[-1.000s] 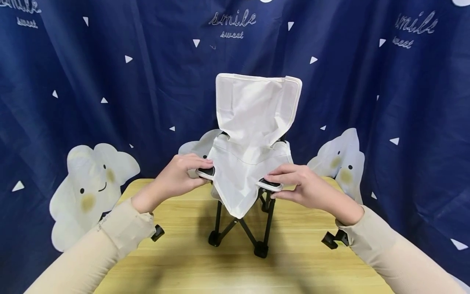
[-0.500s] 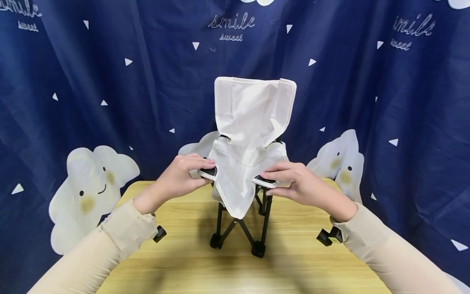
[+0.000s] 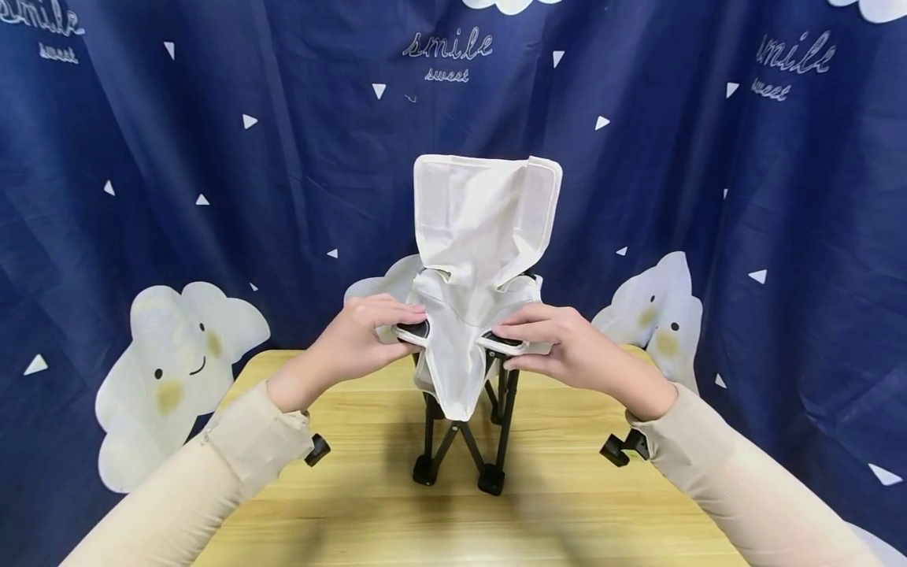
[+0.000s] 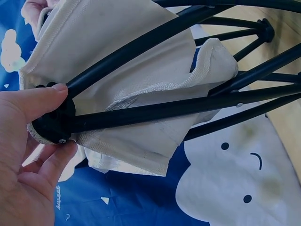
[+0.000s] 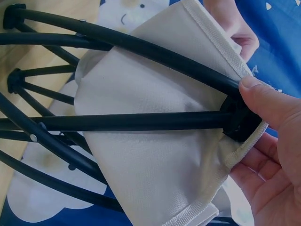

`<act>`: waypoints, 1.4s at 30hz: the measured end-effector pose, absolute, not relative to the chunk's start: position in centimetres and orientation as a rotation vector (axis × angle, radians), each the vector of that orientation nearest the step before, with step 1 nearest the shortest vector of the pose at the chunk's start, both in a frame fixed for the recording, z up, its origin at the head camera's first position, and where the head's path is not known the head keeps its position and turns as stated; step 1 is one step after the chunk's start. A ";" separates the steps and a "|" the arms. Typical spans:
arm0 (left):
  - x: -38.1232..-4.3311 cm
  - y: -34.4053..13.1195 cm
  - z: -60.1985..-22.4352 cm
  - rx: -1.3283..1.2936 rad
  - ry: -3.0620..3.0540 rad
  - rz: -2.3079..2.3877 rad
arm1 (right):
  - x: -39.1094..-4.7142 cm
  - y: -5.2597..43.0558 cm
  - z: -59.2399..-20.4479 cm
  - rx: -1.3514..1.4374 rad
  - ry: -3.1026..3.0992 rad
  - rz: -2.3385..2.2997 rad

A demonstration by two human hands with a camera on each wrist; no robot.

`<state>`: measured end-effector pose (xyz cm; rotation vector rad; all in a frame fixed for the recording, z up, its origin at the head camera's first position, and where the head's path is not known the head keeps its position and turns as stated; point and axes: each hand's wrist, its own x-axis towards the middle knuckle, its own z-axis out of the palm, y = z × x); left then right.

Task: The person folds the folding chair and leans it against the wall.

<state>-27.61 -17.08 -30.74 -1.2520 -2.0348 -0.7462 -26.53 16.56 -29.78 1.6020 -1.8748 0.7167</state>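
A small folding chair (image 3: 457,346) with a white cloth seat and back stands on the table, its black legs crossed and partly drawn together. My left hand (image 3: 361,335) grips the chair's left front corner, fingers on top of the black patch and thumb beneath. At the right front corner, my right hand (image 3: 560,346) pinches the matching patch the same way. In the left wrist view the thumb of the left hand (image 4: 28,141) presses a black plastic joint (image 4: 56,115) where tubes meet. The right wrist view has the right hand (image 5: 268,141) on a similar joint (image 5: 240,117).
The wooden table (image 3: 340,488) lies under the chair. Behind it hangs a dark blue curtain (image 3: 319,157) with white triangles, lettering and smiling clouds (image 3: 166,378). Black camera mounts (image 3: 319,449) stick out by both cuffs.
My hands have come closer together, the right one moving left and the left one slightly right. Between them the chair has narrowed, its legs drawn nearer and its seat cloth folded more.
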 end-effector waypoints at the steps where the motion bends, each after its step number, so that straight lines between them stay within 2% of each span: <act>1: -27.6 -17.0 -30.7 -1.251 -2.038 -0.748 | -26.6 16.5 -29.7 1.604 -1.872 0.716; 42: -26.8 -14.8 -29.7 -1.284 -2.062 -0.756 | -26.8 14.7 -28.9 1.577 -1.938 0.677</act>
